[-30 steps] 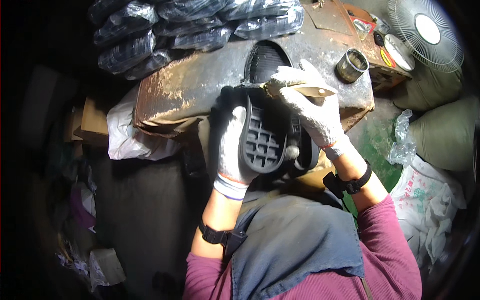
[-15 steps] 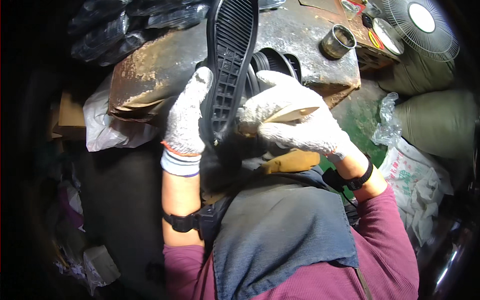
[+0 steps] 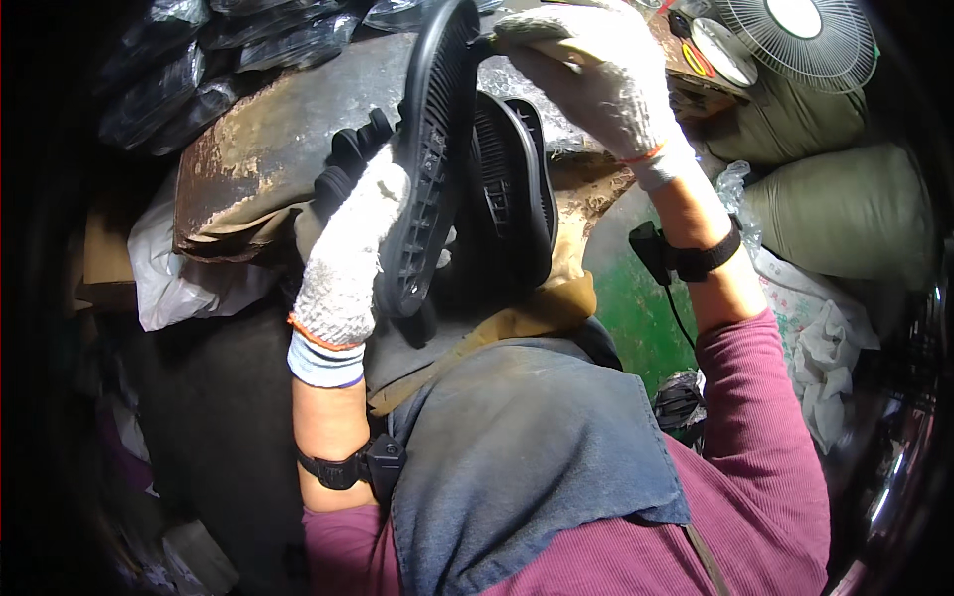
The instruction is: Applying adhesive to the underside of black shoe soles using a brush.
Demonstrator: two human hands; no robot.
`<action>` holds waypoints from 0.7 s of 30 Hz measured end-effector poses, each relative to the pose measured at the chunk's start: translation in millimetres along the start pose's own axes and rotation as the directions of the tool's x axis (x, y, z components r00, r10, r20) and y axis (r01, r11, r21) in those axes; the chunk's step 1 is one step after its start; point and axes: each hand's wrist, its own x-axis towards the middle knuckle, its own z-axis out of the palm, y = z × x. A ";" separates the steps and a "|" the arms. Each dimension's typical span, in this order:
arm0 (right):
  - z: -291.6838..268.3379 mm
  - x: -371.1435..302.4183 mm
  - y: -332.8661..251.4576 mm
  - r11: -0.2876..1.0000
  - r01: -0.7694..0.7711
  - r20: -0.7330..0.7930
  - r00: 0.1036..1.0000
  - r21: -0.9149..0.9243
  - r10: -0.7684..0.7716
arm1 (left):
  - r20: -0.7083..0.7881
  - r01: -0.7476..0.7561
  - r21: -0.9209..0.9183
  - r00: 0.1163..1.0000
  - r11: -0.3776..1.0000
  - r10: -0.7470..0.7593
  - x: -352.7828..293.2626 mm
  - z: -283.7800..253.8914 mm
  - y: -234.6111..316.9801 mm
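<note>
My left hand (image 3: 350, 243), in a white knit glove, is closed on a black rubber shoe sole (image 3: 427, 169) and holds it upright, its ribbed and gridded tread turned to the right. Beside the sole's upper right edge is my gloved right hand (image 3: 601, 74), closed on a slim tool (image 3: 573, 58) with a pale handle. The tool's dark tip meets or nearly meets the sole's edge; its exact kind is hidden by the fingers. More black soles (image 3: 512, 184) stand close behind the held one, to its right.
A worn, stained workbench (image 3: 253, 129) lies ahead, with black plastic-wrapped bundles (image 3: 169, 99) at its far left. At the far right are a fan (image 3: 795, 45), orange-handled scissors (image 3: 698, 60) and green sacks (image 3: 835, 209). A white bag (image 3: 164, 288) hangs at the bench's left side.
My right hand has moved up and away, from the sole's lower part to its upper edge, with the tool. The sole has turned more edge-on and shifted slightly left in my left hand.
</note>
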 end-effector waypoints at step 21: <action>43.5 16.1 16.4 0.973 0.171 -0.360 0.927 0.153 -0.106 | 0.241 0.321 -0.575 0.945 0.752 -0.219 -7.1 -18.8 -19.1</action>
